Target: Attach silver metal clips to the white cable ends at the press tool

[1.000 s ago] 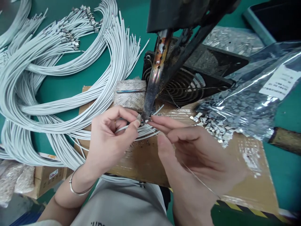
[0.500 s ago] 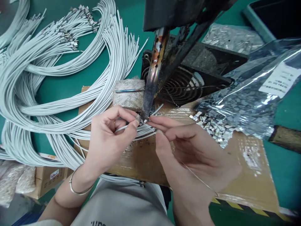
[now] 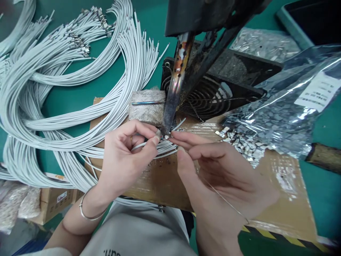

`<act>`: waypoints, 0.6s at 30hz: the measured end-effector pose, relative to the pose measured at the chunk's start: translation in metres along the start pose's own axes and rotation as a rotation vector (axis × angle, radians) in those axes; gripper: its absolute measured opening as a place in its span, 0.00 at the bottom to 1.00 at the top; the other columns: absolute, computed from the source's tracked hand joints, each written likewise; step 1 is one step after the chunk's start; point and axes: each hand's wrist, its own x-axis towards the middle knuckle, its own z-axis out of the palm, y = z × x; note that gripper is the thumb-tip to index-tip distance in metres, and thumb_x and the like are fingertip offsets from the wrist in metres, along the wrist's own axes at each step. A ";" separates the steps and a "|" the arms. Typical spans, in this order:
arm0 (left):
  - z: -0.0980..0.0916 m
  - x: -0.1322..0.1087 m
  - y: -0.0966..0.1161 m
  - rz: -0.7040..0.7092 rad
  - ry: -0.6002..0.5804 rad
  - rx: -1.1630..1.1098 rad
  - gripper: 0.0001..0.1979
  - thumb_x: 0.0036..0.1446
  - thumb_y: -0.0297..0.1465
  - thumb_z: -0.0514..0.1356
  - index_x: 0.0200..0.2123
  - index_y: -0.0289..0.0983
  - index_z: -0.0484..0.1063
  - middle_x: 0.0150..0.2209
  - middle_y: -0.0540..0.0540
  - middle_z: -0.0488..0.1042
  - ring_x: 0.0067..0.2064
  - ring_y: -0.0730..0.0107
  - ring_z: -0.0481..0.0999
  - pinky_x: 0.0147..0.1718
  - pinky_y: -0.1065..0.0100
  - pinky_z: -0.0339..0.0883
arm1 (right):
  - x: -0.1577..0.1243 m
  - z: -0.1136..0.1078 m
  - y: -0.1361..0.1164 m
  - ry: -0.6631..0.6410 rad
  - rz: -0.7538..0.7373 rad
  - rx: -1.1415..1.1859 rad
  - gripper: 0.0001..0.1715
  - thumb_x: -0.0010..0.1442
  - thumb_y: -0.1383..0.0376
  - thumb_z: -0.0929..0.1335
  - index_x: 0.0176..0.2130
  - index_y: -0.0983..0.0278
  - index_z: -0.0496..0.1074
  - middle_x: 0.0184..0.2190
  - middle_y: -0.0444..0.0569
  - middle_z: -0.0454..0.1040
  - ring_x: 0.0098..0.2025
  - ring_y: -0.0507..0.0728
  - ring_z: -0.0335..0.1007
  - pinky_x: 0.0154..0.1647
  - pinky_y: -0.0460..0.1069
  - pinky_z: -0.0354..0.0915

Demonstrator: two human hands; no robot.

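My left hand pinches a white cable between thumb and forefinger. The cable's end reaches the tip of a soldering iron fixed in a stand and slanting down from above. A tiny shiny metal piece sits right under that tip; its exact contact with the cable is too small to make out. From the right, my right hand holds a thin solder wire between thumb and fingers, and its fingertips are close beside the iron's tip. The wire trails back across the palm.
Bundles of white cables fill the left side. Behind the iron lies a black fan. A wrapped block carries a thin metal rod. Small metal pieces spill from a plastic bag onto cardboard at the right.
Almost nothing differs. The whole view has shifted by a few pixels, and both hands stay at the iron's tip with the same holds.
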 end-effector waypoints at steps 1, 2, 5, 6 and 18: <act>0.000 0.000 0.000 0.002 -0.002 0.000 0.08 0.50 0.20 0.71 0.25 0.35 0.77 0.35 0.47 0.82 0.21 0.85 0.59 0.19 0.75 0.51 | 0.000 0.000 0.000 0.012 0.004 0.006 0.12 0.60 0.76 0.74 0.33 0.59 0.76 0.43 0.45 0.88 0.45 0.55 0.86 0.49 0.50 0.77; 0.000 0.000 0.000 0.005 -0.004 0.000 0.08 0.50 0.20 0.71 0.25 0.35 0.77 0.35 0.47 0.82 0.21 0.85 0.59 0.19 0.75 0.51 | 0.000 0.001 -0.001 0.018 0.011 0.009 0.12 0.60 0.76 0.74 0.33 0.59 0.77 0.43 0.44 0.88 0.44 0.55 0.86 0.49 0.50 0.77; 0.000 0.000 -0.001 0.009 -0.007 0.005 0.08 0.50 0.19 0.71 0.26 0.35 0.77 0.35 0.48 0.82 0.22 0.84 0.59 0.20 0.74 0.52 | 0.000 0.001 -0.002 0.006 0.019 -0.004 0.12 0.60 0.76 0.74 0.32 0.58 0.76 0.43 0.45 0.88 0.45 0.56 0.86 0.49 0.52 0.77; -0.001 0.000 -0.001 0.008 -0.008 0.007 0.08 0.51 0.19 0.70 0.25 0.35 0.77 0.35 0.48 0.82 0.22 0.84 0.59 0.20 0.74 0.52 | 0.000 0.001 -0.002 0.004 0.026 -0.016 0.12 0.60 0.75 0.74 0.32 0.58 0.76 0.43 0.45 0.88 0.45 0.57 0.86 0.49 0.53 0.77; -0.002 -0.001 -0.001 0.001 -0.017 0.015 0.08 0.51 0.21 0.71 0.25 0.35 0.77 0.35 0.47 0.82 0.21 0.84 0.59 0.20 0.73 0.51 | 0.000 0.003 -0.001 0.030 0.036 -0.057 0.11 0.61 0.73 0.74 0.31 0.58 0.74 0.41 0.46 0.87 0.43 0.58 0.86 0.48 0.53 0.79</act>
